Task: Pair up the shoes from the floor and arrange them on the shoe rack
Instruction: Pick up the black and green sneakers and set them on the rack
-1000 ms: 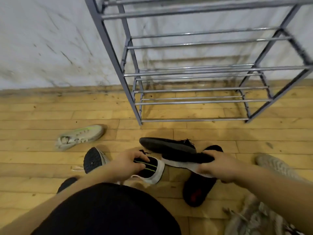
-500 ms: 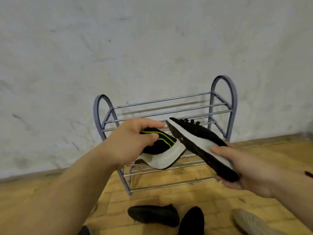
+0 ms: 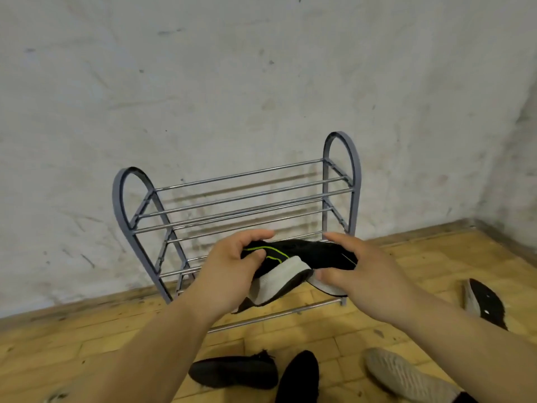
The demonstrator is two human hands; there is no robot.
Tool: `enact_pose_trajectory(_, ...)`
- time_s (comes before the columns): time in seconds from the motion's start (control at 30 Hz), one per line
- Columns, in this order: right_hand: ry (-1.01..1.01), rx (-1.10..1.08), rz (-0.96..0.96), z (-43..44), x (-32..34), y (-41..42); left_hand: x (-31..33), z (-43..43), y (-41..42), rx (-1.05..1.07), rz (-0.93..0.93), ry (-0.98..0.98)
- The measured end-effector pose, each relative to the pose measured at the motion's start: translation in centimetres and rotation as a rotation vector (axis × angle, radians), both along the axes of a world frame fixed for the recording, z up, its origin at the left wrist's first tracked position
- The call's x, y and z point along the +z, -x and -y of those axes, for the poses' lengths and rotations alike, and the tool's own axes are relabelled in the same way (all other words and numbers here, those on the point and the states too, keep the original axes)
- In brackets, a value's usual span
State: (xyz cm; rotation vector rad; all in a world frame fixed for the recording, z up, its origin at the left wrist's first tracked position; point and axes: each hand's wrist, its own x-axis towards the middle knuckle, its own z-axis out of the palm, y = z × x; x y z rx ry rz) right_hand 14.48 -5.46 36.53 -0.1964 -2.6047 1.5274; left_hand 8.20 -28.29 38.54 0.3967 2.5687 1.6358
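Two black sneakers with white soles are held together in front of the grey shoe rack (image 3: 136, 225). My left hand (image 3: 229, 269) grips the one with green lines (image 3: 279, 257) at its heel. My right hand (image 3: 360, 271) holds the second sneaker (image 3: 325, 254), which lies against the first and is partly hidden by my fingers. The rack stands against the white wall, its metal bars bare. On the floor below lie two black shoes (image 3: 235, 370) (image 3: 299, 376) and a beige knit shoe (image 3: 406, 373).
A black shoe with a pale sole (image 3: 485, 303) lies on its side at the right. The wooden floor meets the stained wall behind the rack, and a corner shows at the far right.
Both sneakers were lifted from the floor to rack height. Since half a second ago my hands have brought them together, and the right sneaker has turned from sole-up to lying against the left one.
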Motion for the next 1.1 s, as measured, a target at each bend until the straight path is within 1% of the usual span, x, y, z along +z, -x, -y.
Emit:
enact_pose_trajectory(0.07, 0.005, -0.005, 0.011, 0.0, -0.1, 0.5, 0.2, 0.0, 0.2, 0.028, -0.036, 0.015)
enact_pose_trajectory(0.13, 0.012, -0.026, -0.002, -0.3, -0.1, 1.1, 0.7, 0.1, 0.5, 0.064, -0.062, -0.027)
enact_pose_trajectory(0.23, 0.104, -0.074, -0.018, -0.4, -0.3, 2.2, 1.2, 0.2, 0.7, 0.096, -0.096, -0.106)
enact_pose_trajectory(0.37, 0.184, -0.113, -0.041, -0.3, -0.3, 3.7, 1.6, -0.2, 0.9, 0.121, -0.137, -0.120)
enact_pose_trajectory(0.43, 0.173, -0.114, -0.049, -0.5, 0.1, 4.3, 2.1, 0.0, 1.2, 0.192, -0.175, -0.145)
enact_pose_trajectory(0.53, 0.150, -0.083, -0.084, -1.3, 1.0, 4.9, 3.4, 0.3, 1.4, 0.336, -0.241, -0.241)
enact_pose_trajectory(0.63, 0.170, -0.083, -0.121, -2.4, 2.0, 5.6, 4.4, 0.4, 1.3, 0.442, -0.332, -0.309)
enact_pose_trajectory(0.77, 0.264, -0.107, -0.203, -3.0, 2.6, 6.8, 4.9, 0.2, 2.0, 0.466, -0.530, -0.225)
enact_pose_trajectory(0.97, 0.312, -0.181, -0.320, -0.3, 1.1, 9.4, 3.7, -0.2, 6.9, 0.409, -0.835, 0.009)
enact_pose_trajectory(1.03, 0.307, -0.218, -0.342, 0.7, 0.2, 10.7, 2.5, -0.5, 9.3, 0.361, -0.900, 0.129)
enact_pose_trajectory(1.1, 0.304, -0.265, -0.324, 1.2, -1.1, 11.9, 0.7, -1.2, 11.2, 0.305, -0.911, 0.235)
